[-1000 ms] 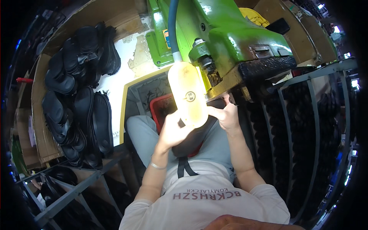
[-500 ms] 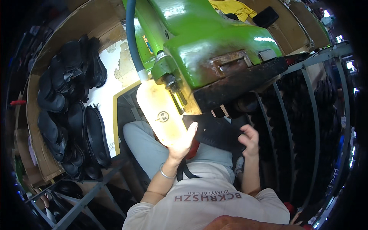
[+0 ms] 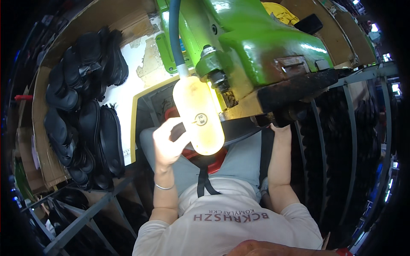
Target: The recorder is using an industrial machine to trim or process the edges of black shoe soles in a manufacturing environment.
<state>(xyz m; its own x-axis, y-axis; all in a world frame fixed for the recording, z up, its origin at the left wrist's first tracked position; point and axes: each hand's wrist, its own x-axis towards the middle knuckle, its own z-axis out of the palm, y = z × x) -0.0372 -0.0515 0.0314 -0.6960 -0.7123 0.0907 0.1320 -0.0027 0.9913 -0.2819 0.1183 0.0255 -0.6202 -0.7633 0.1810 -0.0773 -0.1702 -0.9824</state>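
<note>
Lying between the two hands, a dark, flat, sole-like piece (image 3: 241, 128) shows over the lap, its left part hidden behind a glowing yellow oblong lamp (image 3: 198, 115) and its far edge under the head of a green machine (image 3: 273, 47). The left hand (image 3: 168, 143) is to the left of the lamp, thumb and fingers curved toward each other with a gap between them. Its fingertips meet the lamp's left edge in the view and pass out of sight there, so whether they close on the left end of the dark piece cannot be told. The right hand (image 3: 280, 133) is beyond the piece's visible right end, close under the machine's head; its fingers are mostly hidden, and its grip cannot be told either. The visible stretch of the piece thus lies to the right of the left hand and to the left of the right hand.

A blue-grey hose (image 3: 175, 34) runs from the lamp's far end. Farther left, black soles (image 3: 113, 136) lie heaped on a white tabletop (image 3: 128, 111) beside a cardboard wall (image 3: 49, 166). At the far right is a yellow cloth (image 3: 279, 13); nearer stands a grey metal rack (image 3: 367, 74).
</note>
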